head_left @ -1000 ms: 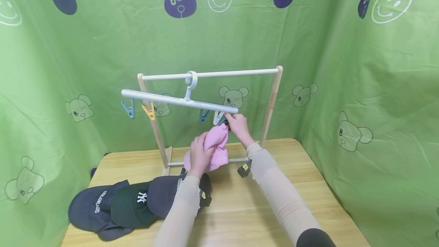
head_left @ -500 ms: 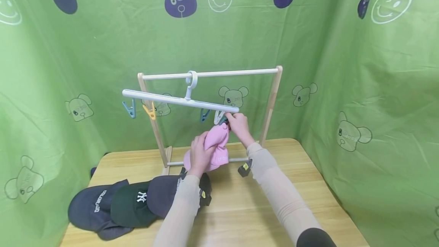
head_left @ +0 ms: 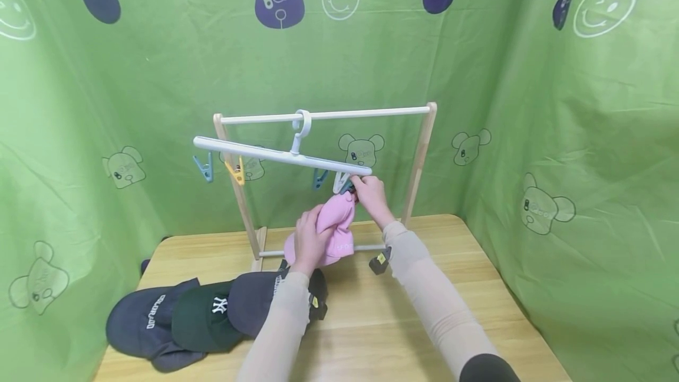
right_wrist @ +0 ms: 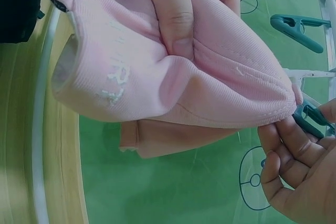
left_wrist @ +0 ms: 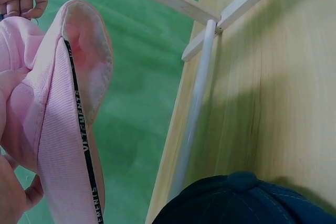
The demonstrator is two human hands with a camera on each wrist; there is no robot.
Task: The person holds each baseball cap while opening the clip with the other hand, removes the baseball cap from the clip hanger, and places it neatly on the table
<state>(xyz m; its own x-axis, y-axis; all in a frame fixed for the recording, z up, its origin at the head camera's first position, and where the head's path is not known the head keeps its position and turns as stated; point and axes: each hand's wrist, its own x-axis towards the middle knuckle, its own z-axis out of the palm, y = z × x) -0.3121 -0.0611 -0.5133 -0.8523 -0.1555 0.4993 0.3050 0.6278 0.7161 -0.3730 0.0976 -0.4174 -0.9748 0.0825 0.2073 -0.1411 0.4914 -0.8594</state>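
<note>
My left hand (head_left: 310,241) grips a pink baseball cap (head_left: 335,217), its thumb pressed into the crown in the right wrist view. The cap is held off the table, crown button up and brim toward the left. At its top, under the hanger's right end, my right hand (head_left: 371,196) pinches a dark green clip (right_wrist: 310,119), with fingertips right at the cap's peak. The pale blue hanger (head_left: 254,150) hooks over the rack's top rail (head_left: 366,114) and tilts down to the right. A white clip (head_left: 340,182) hangs just beside the right hand.
Two blue clips and a yellow clip (head_left: 236,171) also hang from the hanger. Dark caps overlap in a row on the table's left: one lettered navy (head_left: 138,320), one green (head_left: 198,317), another navy (head_left: 251,302). A wooden rack (head_left: 419,161) stands behind, before green curtains.
The hanger has shifted slightly to the right, its hook a little farther along the rail. Both hands stay almost in place on the cap and clip.
</note>
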